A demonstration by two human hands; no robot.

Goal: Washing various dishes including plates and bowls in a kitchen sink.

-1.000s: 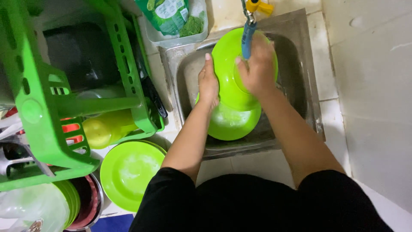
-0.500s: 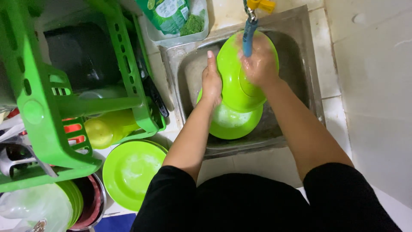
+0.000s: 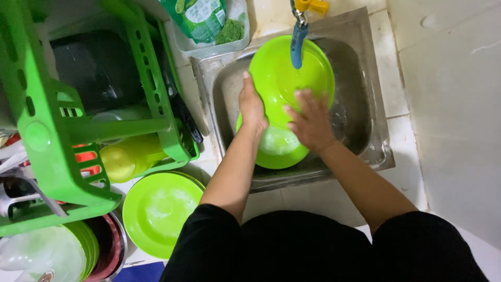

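A bright green plate (image 3: 284,73) is tilted up inside the steel sink (image 3: 365,112), under the blue hose of the tap (image 3: 298,39). My left hand (image 3: 252,107) grips the plate's left rim. My right hand (image 3: 311,121) lies flat on the plate's face with fingers spread. Below it in the sink sits another green plate (image 3: 279,151) with soapy foam on it.
A green plastic dish rack (image 3: 62,125) stands at the left with a yellow cup (image 3: 128,156) in it. A green plate stack (image 3: 159,209) lies beside the sink. A tub with a green pouch and scouring pad (image 3: 211,23) sits behind the sink. White tiled floor lies to the right.
My right hand has slid down from the plate's upper right edge onto its lower face. The plate stays under the tap, held by my left hand.
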